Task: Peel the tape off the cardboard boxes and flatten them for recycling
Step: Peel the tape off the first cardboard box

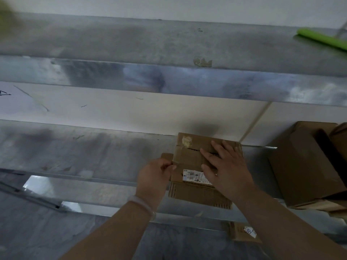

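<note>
Left hand [155, 173], lower centre of frame, has thumb and fingertips pinched together on the left edge of the small box [187, 158]. Too blurred to tell if it holds a tape end or just the cardboard edge. Right hand [225, 166] lies flat with fingers spread on the box top, pressing it down, grasping nothing. The 2 hands are apart, 1 on each side of the box. The box lies right of centre on the metal ledge [93, 147], with a white label [195, 176] under the right thumb and a pale tape remnant [186, 141] at its upper left corner. Step looks like starting a tape peel. To do it well, keep the flat hand weighting the box near the seam, pull the strip low and slow along its length so it lifts in 1 piece, and re-pinch closer if it starts to tear. The small box looks closed, so its contents cannot be seen. A larger box [300, 166] at right edge is also closed from this angle, contents hidden. A cardboard scrap [242, 232] with writing lies at the bottom right.
</note>
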Tool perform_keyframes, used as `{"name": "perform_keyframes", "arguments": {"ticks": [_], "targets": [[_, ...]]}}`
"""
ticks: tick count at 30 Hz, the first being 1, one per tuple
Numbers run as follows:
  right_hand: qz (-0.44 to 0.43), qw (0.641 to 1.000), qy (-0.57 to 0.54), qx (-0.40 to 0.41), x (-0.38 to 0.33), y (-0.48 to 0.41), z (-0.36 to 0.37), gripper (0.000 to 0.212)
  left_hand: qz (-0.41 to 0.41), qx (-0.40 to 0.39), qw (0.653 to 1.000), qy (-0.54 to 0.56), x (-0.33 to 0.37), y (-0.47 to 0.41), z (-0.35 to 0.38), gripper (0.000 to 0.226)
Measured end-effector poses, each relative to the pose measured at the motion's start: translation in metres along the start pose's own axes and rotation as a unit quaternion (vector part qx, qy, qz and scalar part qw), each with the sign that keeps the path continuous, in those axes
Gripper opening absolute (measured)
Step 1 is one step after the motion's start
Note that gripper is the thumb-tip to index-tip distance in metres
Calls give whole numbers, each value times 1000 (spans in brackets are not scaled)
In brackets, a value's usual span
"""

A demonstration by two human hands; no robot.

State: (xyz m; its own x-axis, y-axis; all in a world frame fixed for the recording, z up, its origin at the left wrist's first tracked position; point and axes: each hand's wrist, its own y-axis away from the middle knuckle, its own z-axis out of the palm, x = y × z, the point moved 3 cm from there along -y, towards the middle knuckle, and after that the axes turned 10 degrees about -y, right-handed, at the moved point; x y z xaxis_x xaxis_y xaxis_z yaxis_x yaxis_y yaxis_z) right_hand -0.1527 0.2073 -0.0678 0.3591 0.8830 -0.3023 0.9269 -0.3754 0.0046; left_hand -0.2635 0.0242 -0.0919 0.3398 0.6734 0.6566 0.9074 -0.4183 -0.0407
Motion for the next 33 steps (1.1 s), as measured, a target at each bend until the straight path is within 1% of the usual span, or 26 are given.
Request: {"name": "perform_keyframes", "arguments": {"ticks": [2,4,6,8,10,11,12,13,14,15,16,18,19,20,21,22,24,26,28,30,31,33], "targets": [[-1,1000,-1,0,0,0,0,71,70,12,994,-83,1,-2,-2,15],[-1,1000,-4,-1,-1,1,0,71,121,10,984,-130,1,-4,-3,18],[-1,1000,-5,-2,-1,1,-1,70,144,2,977,-158,1,-6,-3,19],[-1,1000,-2,-4,-1,1,-1,69,144,-13,977,-158,-1,-10,-1,16],[-2,1000,1,-4,-1,2,-2,69,110,-30,989,-90,-5,-10,2,10],[-2,1000,0,-3,-1,2,-2,69,68,-41,997,-18,-9,-9,4,12],[-3,1000,-3,-3,-1,2,-2,69,9,-53,995,78,-12,-6,6,15],[-3,1000,-8,-3,-1,2,-3,70,-53,-63,981,175,-14,-3,8,14],[-4,1000,-9,-4,-1,2,-3,70,-93,-66,964,240,-16,-1,10,10],[-4,1000,-7,-5,-1,2,-3,70,-100,-63,957,264,-15,-2,9,7],[-5,1000,-2,-8,-1,2,-2,70,-81,-64,961,257,-12,-3,7,20],[-8,1000,6,-8,-1,3,-2,70,-17,-66,981,181,0,-10,-1,58],[-10,1000,8,-5,-1,4,-1,70,15,-56,989,134,9,-15,-4,69],[-10,1000,8,-3,-2,6,-1,70,45,-43,993,99,19,-19,-8,73],[-10,1000,10,0,-3,7,0,70,74,-28,995,66,28,-24,-9,70],[-8,1000,12,2,-3,8,1,70,103,-13,994,26,35,-30,-9,63],[-4,1000,19,3,-4,9,1,69,152,10,985,-79,46,-41,-9,39],[-4,1000,20,2,-3,9,2,70,167,25,976,-136,50,-47,-12,22],[-5,1000,18,3,-3,8,1,70,170,33,973,-149,49,-51,-15,18],[-6,1000,18,5,-2,8,1,69,165,38,976,-136,46,-54,-17,12],[-8,1000,18,5,-2,8,1,68,145,35,982,-119,43,-55,-17,7],[-9,1000,19,3,-2,8,1,68,86,21,994,-69,36,-57,-16,10]]}}
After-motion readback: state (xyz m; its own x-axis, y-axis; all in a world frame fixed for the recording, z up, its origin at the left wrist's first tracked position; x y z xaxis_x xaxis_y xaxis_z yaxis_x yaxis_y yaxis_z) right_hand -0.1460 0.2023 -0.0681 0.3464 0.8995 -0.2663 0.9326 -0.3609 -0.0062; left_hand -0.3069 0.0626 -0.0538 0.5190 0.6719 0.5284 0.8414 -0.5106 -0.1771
